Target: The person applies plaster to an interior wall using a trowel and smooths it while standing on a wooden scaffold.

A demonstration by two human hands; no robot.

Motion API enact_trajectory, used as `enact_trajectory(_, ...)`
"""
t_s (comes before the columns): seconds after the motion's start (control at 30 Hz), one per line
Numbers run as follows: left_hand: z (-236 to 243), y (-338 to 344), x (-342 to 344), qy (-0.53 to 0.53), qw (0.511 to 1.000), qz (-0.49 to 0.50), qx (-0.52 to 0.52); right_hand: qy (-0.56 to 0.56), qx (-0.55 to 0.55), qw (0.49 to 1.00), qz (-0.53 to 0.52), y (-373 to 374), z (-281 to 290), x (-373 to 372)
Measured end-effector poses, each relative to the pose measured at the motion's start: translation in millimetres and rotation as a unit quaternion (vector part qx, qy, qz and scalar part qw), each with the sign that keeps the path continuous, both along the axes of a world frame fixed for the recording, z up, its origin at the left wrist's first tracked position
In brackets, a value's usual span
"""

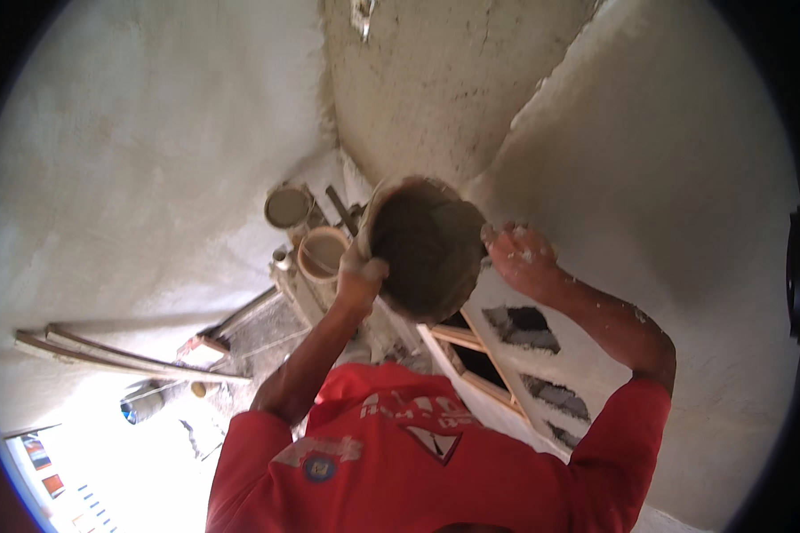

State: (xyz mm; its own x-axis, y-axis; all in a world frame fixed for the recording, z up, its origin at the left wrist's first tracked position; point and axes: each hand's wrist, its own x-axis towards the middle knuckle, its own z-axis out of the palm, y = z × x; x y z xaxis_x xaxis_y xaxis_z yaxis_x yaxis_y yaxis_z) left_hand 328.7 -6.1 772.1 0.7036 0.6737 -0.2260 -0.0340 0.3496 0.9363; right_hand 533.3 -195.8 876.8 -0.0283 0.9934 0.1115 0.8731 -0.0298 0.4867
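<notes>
A bucket [422,253] full of dark grey wet mortar is raised in front of me in the middle of the view. My left hand [361,277] grips its left rim, thumb over the edge. My right hand [517,256], spattered with pale plaster, is at the bucket's right edge with fingers curled; what exactly they hold there is hidden. My red sleeves and shirt fill the lower view.
Below stand a pail of grey mix [288,209], an orange bucket [323,253] and boards [124,354]. Plastered walls [124,151] surround me, meeting a rougher panel [453,80]. Wooden frames [471,367] are at lower right, a bright opening [98,480] at lower left.
</notes>
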Motion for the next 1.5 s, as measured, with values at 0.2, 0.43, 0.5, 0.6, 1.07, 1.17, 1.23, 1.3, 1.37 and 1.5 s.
enact_trajectory(0.2,18.6,-29.0,20.2,-0.009,0.998,-0.015,-0.052,0.341,-0.189,0.884,-0.259,-31.1,-45.3,-4.7)
enact_trajectory(0.43,0.1,-51.4,7.8,0.021,1.000,-0.003,-0.008,0.481,-0.148,0.820,-0.275,-54.2,-65.9,-30.4)
enact_trajectory(0.5,-2.0,-55.7,2.2,0.004,0.999,0.001,-0.034,0.488,-0.151,0.822,-0.252,-54.7,-62.5,-41.3)
enact_trajectory(0.6,-1.9,-56.7,-4.7,-0.002,0.998,-0.007,-0.069,0.535,-0.081,0.815,-0.210,-56.8,-70.7,-48.2)
enact_trajectory(1.07,2.7,-16.7,-17.3,-0.010,0.998,0.009,-0.057,0.469,-0.040,0.852,-0.229,-38.5,-20.1,-22.7)
enact_trajectory(1.17,-0.1,-11.3,-25.0,-0.016,0.998,0.035,-0.048,0.500,-0.018,0.833,-0.236,-16.4,28.5,-18.6)
enact_trajectory(1.23,-1.3,-6.2,-31.5,-0.003,0.998,0.039,-0.049,0.505,-0.017,0.830,-0.237,2.1,86.4,-27.8)
enact_trajectory(1.3,2.6,-1.2,-33.3,0.013,0.998,0.048,-0.050,0.483,-0.003,0.844,-0.232,14.2,135.1,-29.7)
enact_trajectory(1.37,8.2,3.6,-41.7,0.033,0.996,0.069,-0.051,0.478,-0.014,0.852,-0.213,29.2,182.7,-32.1)
enact_trajectory(1.5,-6.2,17.0,-54.0,0.007,0.996,0.086,-0.027,0.499,-0.012,0.859,-0.111,47.9,258.4,-34.1)
